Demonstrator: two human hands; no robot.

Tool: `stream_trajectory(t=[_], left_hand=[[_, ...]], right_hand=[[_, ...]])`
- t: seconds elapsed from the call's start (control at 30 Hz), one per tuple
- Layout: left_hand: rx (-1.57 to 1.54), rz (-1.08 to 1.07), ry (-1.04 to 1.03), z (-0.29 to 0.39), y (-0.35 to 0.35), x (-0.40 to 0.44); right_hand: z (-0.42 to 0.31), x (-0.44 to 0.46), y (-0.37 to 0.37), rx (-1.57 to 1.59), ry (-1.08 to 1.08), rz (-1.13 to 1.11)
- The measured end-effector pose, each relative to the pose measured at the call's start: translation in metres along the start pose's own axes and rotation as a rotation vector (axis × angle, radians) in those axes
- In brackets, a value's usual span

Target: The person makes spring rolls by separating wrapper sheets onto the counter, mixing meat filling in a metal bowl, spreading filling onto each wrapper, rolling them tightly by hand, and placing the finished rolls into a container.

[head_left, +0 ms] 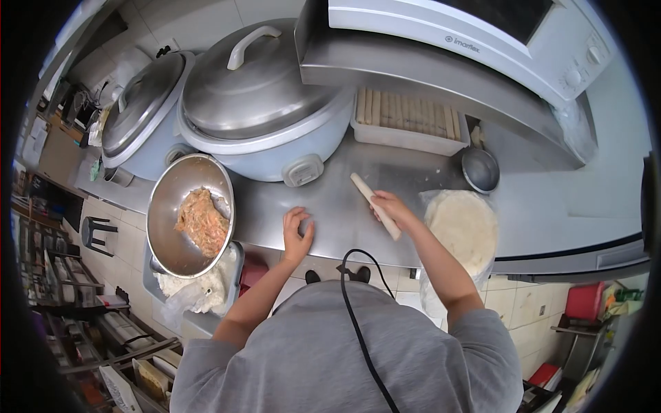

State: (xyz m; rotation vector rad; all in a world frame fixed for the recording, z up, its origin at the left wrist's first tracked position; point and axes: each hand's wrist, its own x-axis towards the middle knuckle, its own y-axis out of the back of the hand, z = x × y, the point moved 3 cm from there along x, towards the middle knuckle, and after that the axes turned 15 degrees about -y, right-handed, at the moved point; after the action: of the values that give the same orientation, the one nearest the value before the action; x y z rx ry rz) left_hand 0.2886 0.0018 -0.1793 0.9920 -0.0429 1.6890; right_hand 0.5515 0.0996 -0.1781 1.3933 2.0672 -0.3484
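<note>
My right hand (pixel 391 210) is wrapped round the middle of a pale rolling pin (pixel 361 186), which lies slantwise over the steel counter (pixel 323 220). My left hand (pixel 297 227) rests at the counter's front edge, its fingers curled but apart, holding nothing. To its left stands a steel bowl (pixel 164 241) with a mound of orange-pink minced filling (pixel 203 221). Right of my right forearm lies a stack of pale round dough sheets (pixel 463 230) in clear plastic.
Two large lidded cookers (pixel 258 89) (pixel 141 110) stand at the back left. A white tray (pixel 413 138) of sticks sits under a steel shelf (pixel 413 65) bearing a white oven (pixel 475 48). A small metal bowl (pixel 480 171) is at the right; a grey tub (pixel 239 275) is below left.
</note>
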Motion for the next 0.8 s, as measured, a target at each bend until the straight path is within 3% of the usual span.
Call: stream_trajectory(t=[0.03,0.13,0.27,0.37,0.53,0.8], left_hand=[[-0.001,0.004,0.001,0.002,0.001,0.001],[0.008,0.035,0.028,0.010,0.008,0.005],[-0.066,0.045,0.151,0.018,0.018,0.000],[-0.096,0.024,0.192,0.025,0.025,-0.006],[-0.156,0.037,0.276,0.029,0.037,-0.011],[-0.191,-0.024,0.206,0.033,0.042,0.020]], right_hand=[[-0.005,-0.009,0.001,0.354,-0.149,-0.167],[-0.049,-0.018,0.028,0.529,-0.029,-0.285],[-0.131,0.034,0.087,0.757,0.047,-0.029],[-0.174,0.107,0.125,0.665,0.215,0.259],[-0.180,0.160,0.139,0.283,0.320,0.595],[-0.167,0.170,0.122,-0.245,0.387,0.790]])
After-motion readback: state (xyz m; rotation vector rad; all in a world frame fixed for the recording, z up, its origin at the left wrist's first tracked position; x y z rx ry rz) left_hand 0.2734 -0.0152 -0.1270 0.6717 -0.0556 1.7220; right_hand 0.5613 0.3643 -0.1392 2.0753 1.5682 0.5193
